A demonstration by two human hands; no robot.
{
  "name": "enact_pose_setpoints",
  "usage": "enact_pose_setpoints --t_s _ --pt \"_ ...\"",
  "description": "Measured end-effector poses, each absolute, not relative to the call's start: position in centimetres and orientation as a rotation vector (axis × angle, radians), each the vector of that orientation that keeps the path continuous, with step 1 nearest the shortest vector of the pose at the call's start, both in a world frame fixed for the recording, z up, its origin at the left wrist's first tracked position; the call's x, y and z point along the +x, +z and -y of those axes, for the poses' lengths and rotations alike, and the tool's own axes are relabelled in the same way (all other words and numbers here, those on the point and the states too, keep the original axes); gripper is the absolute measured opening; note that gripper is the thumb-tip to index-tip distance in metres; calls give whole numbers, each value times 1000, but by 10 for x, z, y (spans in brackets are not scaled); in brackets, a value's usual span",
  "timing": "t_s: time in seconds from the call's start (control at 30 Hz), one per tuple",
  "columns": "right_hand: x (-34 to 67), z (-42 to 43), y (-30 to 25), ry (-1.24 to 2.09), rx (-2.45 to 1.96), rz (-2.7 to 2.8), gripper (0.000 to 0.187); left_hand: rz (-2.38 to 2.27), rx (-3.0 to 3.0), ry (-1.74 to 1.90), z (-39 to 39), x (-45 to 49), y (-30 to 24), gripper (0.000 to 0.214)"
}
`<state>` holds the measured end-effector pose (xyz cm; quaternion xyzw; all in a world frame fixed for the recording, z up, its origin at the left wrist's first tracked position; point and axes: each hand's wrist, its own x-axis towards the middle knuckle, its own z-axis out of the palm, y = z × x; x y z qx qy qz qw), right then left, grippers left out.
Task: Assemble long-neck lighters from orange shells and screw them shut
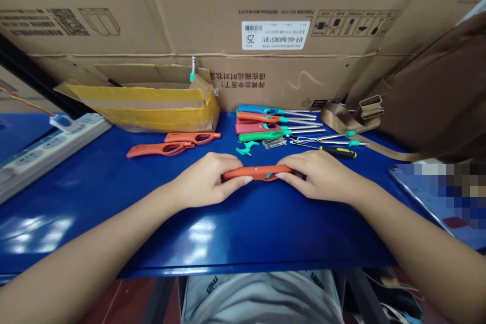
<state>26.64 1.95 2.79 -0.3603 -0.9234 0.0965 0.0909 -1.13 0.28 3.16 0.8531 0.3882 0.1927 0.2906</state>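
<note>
Both hands grip an orange lighter body (pixel 258 172) lying across the middle of the blue table (pixel 243 228). My left hand (pixel 207 178) is closed round its left end, thumb pressing on the near side. My right hand (pixel 319 176) is closed round its right end, where a small teal part shows by the fingertips. Just behind lie a loose teal trigger piece (pixel 246 149) and a small clear part (pixel 274 143).
Two orange half-shells (pixel 172 144) lie to the left. Several assembled lighters (pixel 273 122) with metal tubes, loose tubes and a black-handled screwdriver (pixel 337 151) lie behind. An open carton (pixel 152 101), power strip (pixel 49 144), brown bag (pixel 436 96) and phone (pixel 440 197) surround.
</note>
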Motion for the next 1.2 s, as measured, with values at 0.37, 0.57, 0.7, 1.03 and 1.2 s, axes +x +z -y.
enact_pose_setpoints --t_s 0.37,0.57,0.7,1.03,1.2 --pt "262 -19 21 222 -835 2688 38 -1023 1575 536 5 5 27 43" --pt "258 -13 20 278 -810 2701 37 -895 2365 549 8 -3 26 28" --pt "253 -9 18 448 -753 2683 32 -797 2446 521 7 -4 22 27" --pt "254 -10 22 560 -763 2687 28 -759 2433 455 0 -7 22 26" --pt "265 -15 32 373 -891 2774 24 -787 2451 494 -7 -15 27 26"
